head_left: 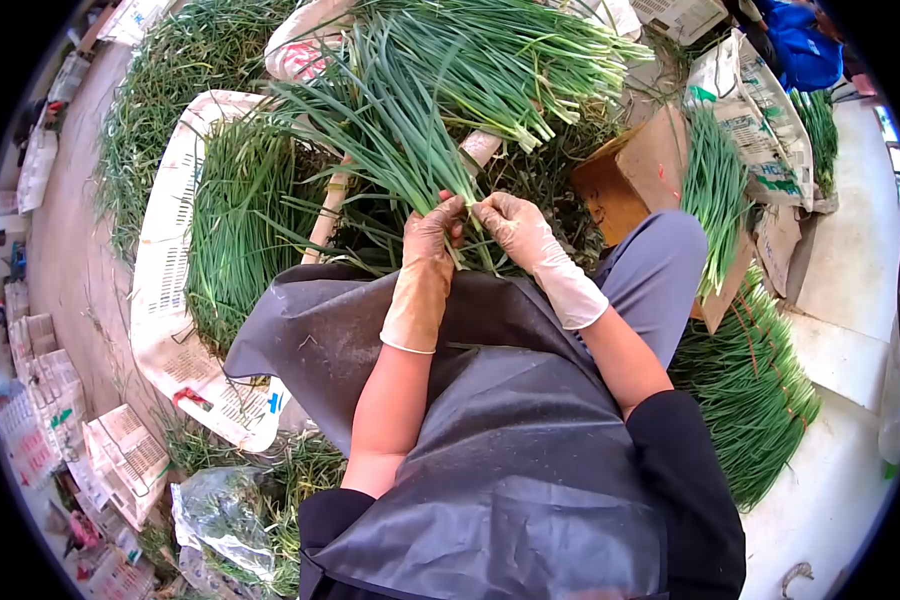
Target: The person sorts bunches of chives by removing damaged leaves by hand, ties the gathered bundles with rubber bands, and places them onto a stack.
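My left hand (430, 235), in a soiled thin glove, is closed around the pale lower ends of a small bunch of garlic chives (395, 135). The long green leaves fan up and away from me. Right beside it, my gloved right hand (515, 230) pinches at the base of the same stalks with thumb and fingers; exactly what lies between its fingertips is hidden. Just beyond both hands, a large pile of chives (500, 60) lies with its white ends towards the right. A dark apron (510, 430) covers my lap below the hands.
To the left stands a white plastic crate (160, 290) full of chives. Loose leaves (170, 90) litter the floor. A cardboard box (640, 170), tied chive bundles (745, 380) and a printed sack (760, 125) are on the right. A clear plastic bag (225, 515) lies lower left.
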The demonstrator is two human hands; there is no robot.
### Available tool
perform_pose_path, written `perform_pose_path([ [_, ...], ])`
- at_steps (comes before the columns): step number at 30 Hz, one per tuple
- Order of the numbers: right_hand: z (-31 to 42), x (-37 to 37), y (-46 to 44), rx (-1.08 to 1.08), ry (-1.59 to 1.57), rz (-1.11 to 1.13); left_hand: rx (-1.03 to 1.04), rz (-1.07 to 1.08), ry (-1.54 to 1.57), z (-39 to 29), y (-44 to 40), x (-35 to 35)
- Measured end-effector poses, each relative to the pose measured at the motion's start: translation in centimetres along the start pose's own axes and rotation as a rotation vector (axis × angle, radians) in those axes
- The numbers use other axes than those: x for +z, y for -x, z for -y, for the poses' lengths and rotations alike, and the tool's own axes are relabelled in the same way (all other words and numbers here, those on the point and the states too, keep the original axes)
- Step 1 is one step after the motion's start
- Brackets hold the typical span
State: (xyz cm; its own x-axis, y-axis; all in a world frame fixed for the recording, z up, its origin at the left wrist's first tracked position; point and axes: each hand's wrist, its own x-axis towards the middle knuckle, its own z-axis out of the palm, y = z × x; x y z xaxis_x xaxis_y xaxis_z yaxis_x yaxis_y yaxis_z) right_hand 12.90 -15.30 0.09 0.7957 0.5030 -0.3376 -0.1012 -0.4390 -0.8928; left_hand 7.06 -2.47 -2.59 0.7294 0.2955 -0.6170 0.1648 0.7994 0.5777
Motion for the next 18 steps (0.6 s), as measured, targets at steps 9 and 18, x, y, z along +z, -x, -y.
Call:
perform_pose_path([
  [9, 1.7, -1.4, -0.2, 0.203, -0.58, 0.368, 0.01, 0.144, 0.006, -1.2, 0.8, 0.5],
  [18, 0.8, -0.4, -3.4, 0.033, -0.139, 0.21, 0.046, 0.272, 0.092, 0.3, 0.6, -0.3],
])
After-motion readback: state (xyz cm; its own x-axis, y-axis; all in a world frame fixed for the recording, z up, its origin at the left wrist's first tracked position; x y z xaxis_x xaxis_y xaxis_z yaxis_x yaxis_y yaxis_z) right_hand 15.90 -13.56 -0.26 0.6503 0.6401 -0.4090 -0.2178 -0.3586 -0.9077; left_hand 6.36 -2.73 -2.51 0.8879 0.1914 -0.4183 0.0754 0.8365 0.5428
